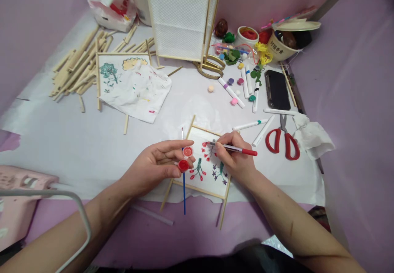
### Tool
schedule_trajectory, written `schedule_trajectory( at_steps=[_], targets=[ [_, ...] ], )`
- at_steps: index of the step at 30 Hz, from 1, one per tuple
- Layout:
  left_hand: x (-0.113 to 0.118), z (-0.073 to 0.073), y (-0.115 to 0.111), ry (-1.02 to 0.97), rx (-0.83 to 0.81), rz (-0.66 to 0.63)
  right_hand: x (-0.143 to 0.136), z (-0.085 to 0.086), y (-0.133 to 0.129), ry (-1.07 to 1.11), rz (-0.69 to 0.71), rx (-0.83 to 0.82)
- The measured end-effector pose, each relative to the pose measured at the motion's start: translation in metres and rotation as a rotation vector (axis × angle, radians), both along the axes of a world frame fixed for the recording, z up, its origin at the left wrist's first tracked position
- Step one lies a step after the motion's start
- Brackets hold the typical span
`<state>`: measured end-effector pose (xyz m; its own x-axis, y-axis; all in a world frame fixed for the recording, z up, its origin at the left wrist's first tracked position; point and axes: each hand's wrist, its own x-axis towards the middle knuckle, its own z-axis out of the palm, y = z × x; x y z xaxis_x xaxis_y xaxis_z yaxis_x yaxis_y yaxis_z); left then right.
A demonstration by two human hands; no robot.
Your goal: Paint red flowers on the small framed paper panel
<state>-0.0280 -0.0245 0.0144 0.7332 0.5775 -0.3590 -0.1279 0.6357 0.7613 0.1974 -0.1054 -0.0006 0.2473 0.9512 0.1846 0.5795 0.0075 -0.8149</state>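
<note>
Head view: framed panel lies on white sheet. Right hand pinches red-ended pen at top sprig, probably unfinished; left hand grips open red paint pot. Red-tipped sprig and purple-starred sprig look done.

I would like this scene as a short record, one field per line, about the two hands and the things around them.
Left hand: holds small open pot of red paint
Right hand: holds red-ended pen, tip at a drawn red flower
Below hands: stick-framed sheet with flower drawings
Blue brush: partly hidden by left hand; whether gripped, unclear
Far left: pile of wooden sticks
Right side: red-handled scissors, black phone
</note>
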Motion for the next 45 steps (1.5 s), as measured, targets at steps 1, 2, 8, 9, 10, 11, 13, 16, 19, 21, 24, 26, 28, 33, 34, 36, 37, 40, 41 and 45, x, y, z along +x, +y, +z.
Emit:
schedule_trajectory(
  at_steps=[1, 2, 8, 9, 10, 11, 13, 16, 19, 21, 24, 26, 28, 33, 34, 36, 37, 40, 41, 45],
  targets=[
    [0.0001, 0.0001, 0.0, 0.001, -0.001, -0.001, 0.0, 0.0, 0.0001, -0.001, 0.001, -0.005],
    [0.0001, 0.0001, -0.0001, -0.001, 0.0, -0.002, 0.0001, 0.0001, 0.0003, -0.001, 0.003, -0.009],
    [-0.0004, -0.0004, -0.0004, -0.019, 0.0, -0.011, -0.0002, 0.0021, 0.0016, -0.001, 0.017, -0.009],
    [-0.0003, -0.0004, -0.0004, -0.018, -0.002, -0.009, -0.0003, 0.0023, 0.0016, 0.0, 0.017, -0.01],
    [-0.0001, -0.0003, -0.0005, -0.015, -0.002, -0.007, -0.0003, 0.0024, 0.0016, 0.003, 0.017, -0.012],
    [0.0002, -0.0001, -0.0005, -0.01, -0.003, -0.005, -0.0003, 0.0024, 0.0014, 0.006, 0.015, -0.016],
    [0.0007, 0.0, -0.0006, -0.006, -0.001, -0.002, -0.0002, 0.0021, 0.0011, 0.01, 0.012, -0.025],
    [0.0007, -0.0003, -0.0008, -0.014, 0.001, -0.004, 0.0, 0.0015, 0.0007, 0.007, 0.017, -0.022],
    [0.0, -0.0007, -0.0009, -0.025, 0.0, -0.012, 0.0003, 0.0014, 0.0007, -0.001, 0.021, -0.01],
    [-0.0003, -0.0007, -0.0007, -0.033, -0.001, -0.02, 0.0004, 0.0017, 0.0009, -0.006, 0.014, -0.011],
    [-0.0003, -0.0002, -0.0004, -0.043, 0.003, -0.022, 0.0004, 0.0019, 0.0014, -0.011, 0.01, -0.014],
    [-0.0003, 0.0003, -0.0002, -0.045, 0.002, -0.018, 0.0005, 0.0015, 0.0015, -0.01, 0.015, -0.005],
    [-0.0003, 0.0005, 0.0, -0.041, 0.004, -0.019, 0.0009, 0.0003, 0.0011, 0.009, 0.014, 0.019],
    [-0.0001, -0.0002, 0.0001, -0.039, 0.01, -0.02, 0.0024, -0.0037, -0.0004, 0.056, -0.008, 0.07],
    [-0.0001, -0.0005, 0.0001, -0.04, 0.009, -0.02, 0.0024, -0.004, -0.0004, 0.056, -0.003, 0.061],
    [-0.0003, -0.0012, 0.0, -0.045, 0.005, -0.02, 0.0021, -0.0039, -0.0002, 0.052, 0.005, 0.04],
    [-0.0004, -0.0015, 0.0, -0.048, 0.005, -0.02, 0.0019, -0.0036, 0.0, 0.05, 0.007, 0.035],
    [-0.0008, -0.0022, 0.0, -0.047, 0.005, -0.018, 0.0013, -0.0023, 0.0008, 0.046, 0.012, 0.03],
    [-0.0009, -0.0022, -0.0001, -0.045, 0.005, -0.018, 0.0011, -0.0019, 0.001, 0.043, 0.013, 0.03],
    [-0.0008, -0.0011, -0.0005, -0.046, 0.003, -0.017, 0.0005, -0.0009, 0.0019, 0.01, 0.012, 0.024]
  ],
)
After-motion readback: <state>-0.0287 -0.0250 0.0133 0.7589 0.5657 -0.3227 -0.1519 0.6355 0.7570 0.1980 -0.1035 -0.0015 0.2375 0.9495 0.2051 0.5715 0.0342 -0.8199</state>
